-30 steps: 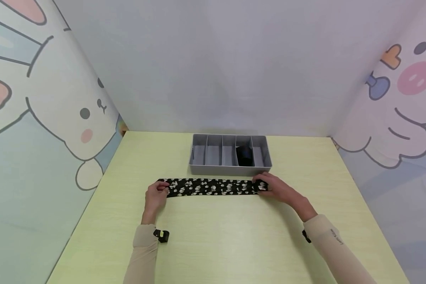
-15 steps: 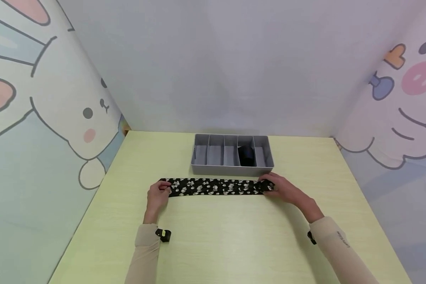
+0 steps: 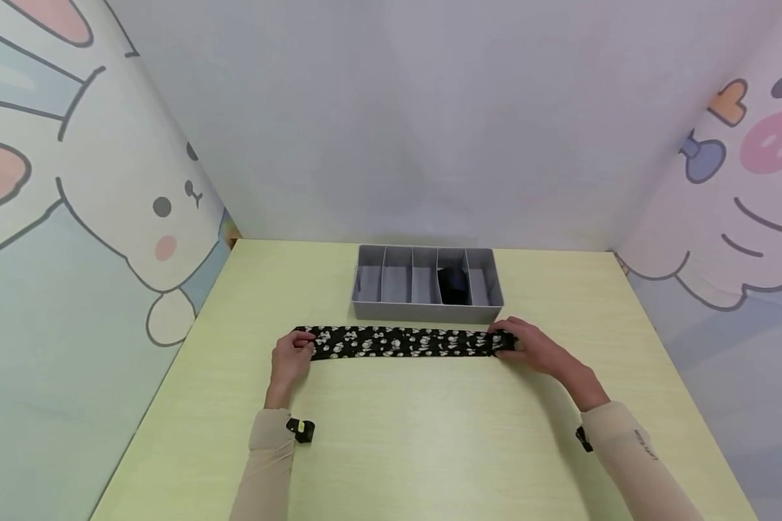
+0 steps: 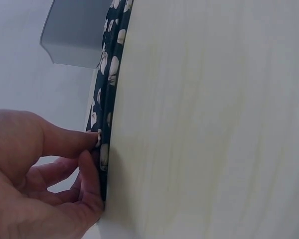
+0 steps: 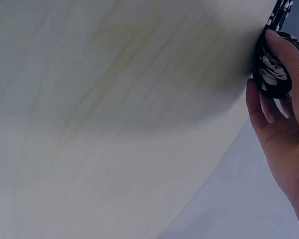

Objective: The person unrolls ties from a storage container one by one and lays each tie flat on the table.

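Note:
A black necktie (image 3: 397,342) with a pale floral print lies stretched sideways on the table in front of the grey box. At its left, wider end my left hand (image 3: 290,359) pinches the fabric between thumb and fingers, as the left wrist view also shows. The other end is wound into a round roll (image 5: 274,67), which my right hand (image 3: 534,349) holds between its thumb and fingers. That roll stands on its curved side near the box's right front corner. My palm and fingers hide part of it in the head view.
Behind the tie stands a grey divided box (image 3: 426,312) with several compartments. A dark rolled item (image 3: 454,285) sits in the one second from the right. The pale yellow table (image 3: 404,434) meets cloth walls at the back and sides.
My right hand has moved to the right with the roll, and the flat stretch of tie between my hands has grown longer. The left hand keeps its place at the wide end.

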Available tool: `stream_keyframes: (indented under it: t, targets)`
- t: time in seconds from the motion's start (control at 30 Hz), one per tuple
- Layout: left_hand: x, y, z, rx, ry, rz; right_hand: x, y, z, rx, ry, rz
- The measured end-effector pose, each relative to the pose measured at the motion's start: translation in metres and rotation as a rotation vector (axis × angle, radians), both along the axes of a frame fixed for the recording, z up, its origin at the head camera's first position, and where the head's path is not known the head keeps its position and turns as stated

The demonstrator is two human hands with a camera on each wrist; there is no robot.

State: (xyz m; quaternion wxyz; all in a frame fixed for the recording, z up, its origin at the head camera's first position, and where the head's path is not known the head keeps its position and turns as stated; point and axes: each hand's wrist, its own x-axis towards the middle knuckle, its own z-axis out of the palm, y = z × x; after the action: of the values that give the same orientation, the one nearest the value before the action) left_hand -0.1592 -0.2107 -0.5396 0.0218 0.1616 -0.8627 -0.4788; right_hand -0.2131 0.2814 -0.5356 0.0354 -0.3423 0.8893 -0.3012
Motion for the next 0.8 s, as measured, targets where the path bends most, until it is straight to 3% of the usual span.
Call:
stream_keyframes:
  t: [0.8]
  targets:
    - [0.000,0.001,0.001,-0.017,0.009,-0.007,0.002,0.022,-0.005,-0.051,0.085,-0.011]
